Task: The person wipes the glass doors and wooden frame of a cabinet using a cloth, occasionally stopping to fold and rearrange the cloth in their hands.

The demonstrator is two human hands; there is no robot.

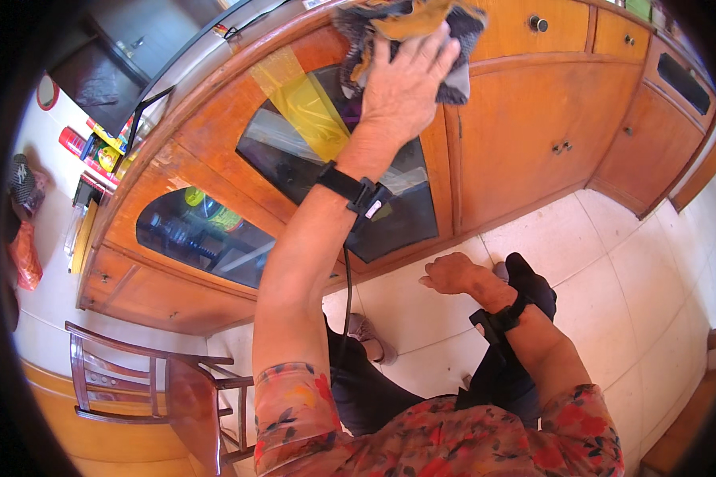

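My left hand [403,86] reaches up to the wooden cabinet [531,119] and lies with fingers spread on a crumpled cloth [411,21], dark grey with mustard patches. The palm presses the cloth to the upper cabinet front, around the drawer level, and hides part of it. Just below is a glazed cabinet door [394,232] with a strip of yellow plastic sheet [304,113] over its glass. My right hand [453,273] hangs loosely curled above the floor, holding nothing and apart from the cabinet. Both wrists wear black straps.
A wooden chair [191,387] stands at lower left. A television [104,71] and several bottles and jars [104,149] are on the cabinet top. Drawer knobs [538,23] stick out at upper right. A black cable [348,292] hangs from the left wrist strap. Pale tiles [417,304] cover the floor.
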